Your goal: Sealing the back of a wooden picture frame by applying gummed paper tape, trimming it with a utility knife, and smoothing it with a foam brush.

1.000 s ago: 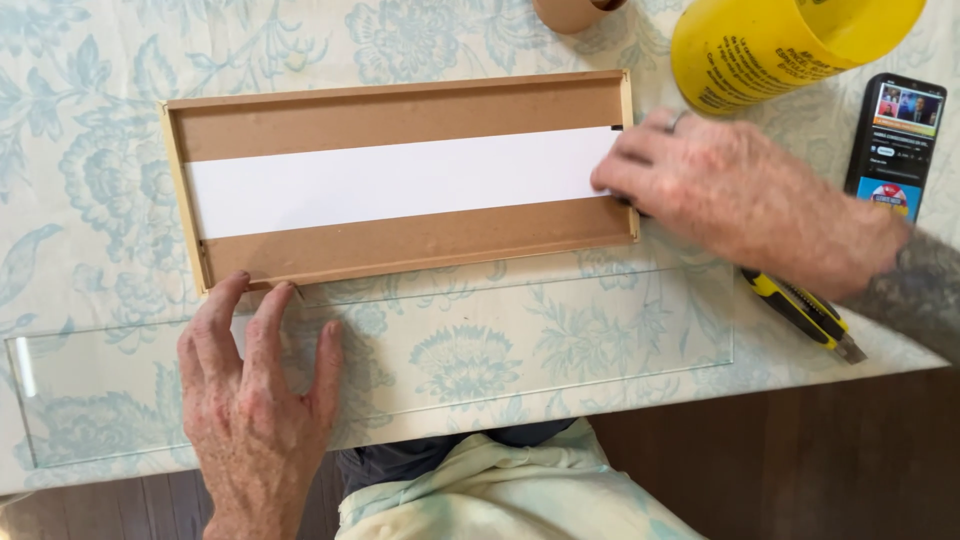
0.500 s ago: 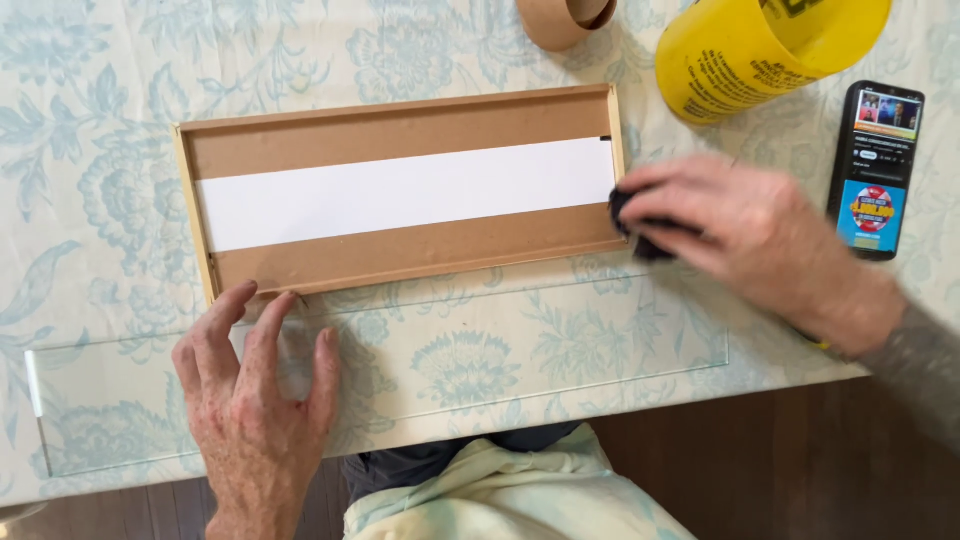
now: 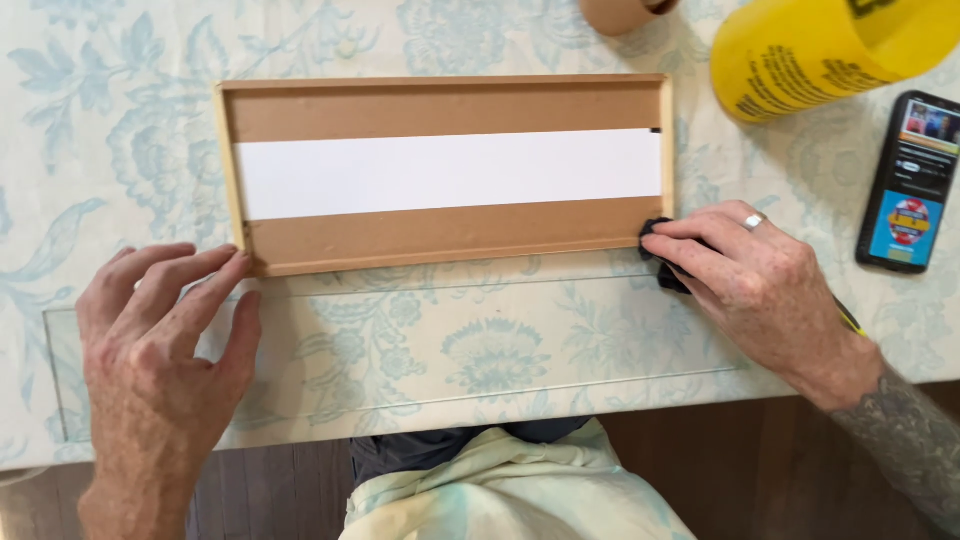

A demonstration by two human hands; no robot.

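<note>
Floral tablecloth (image 3: 480,30) bears yellow printed tube (image 3: 820,50) (upper right), phone (image 3: 908,185).

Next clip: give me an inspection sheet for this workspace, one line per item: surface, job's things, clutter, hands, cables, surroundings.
Surface: table under a pale blue floral cloth; a clear sheet lies flat near the front edge.
Job's things: shallow wooden frame, back up, with a white paper strip across brown backing; a black tool at its lower right corner.
Clutter: yellow cup on its side, phone with lit screen, tape roll at the top edge.
Hands: left hand flat on the clear sheet, fingers touching the frame's lower left corner; right hand grips the black tool.
Cables: nothing seen.
Surroundings: dark wood floor; the person's lap below the table.
</note>
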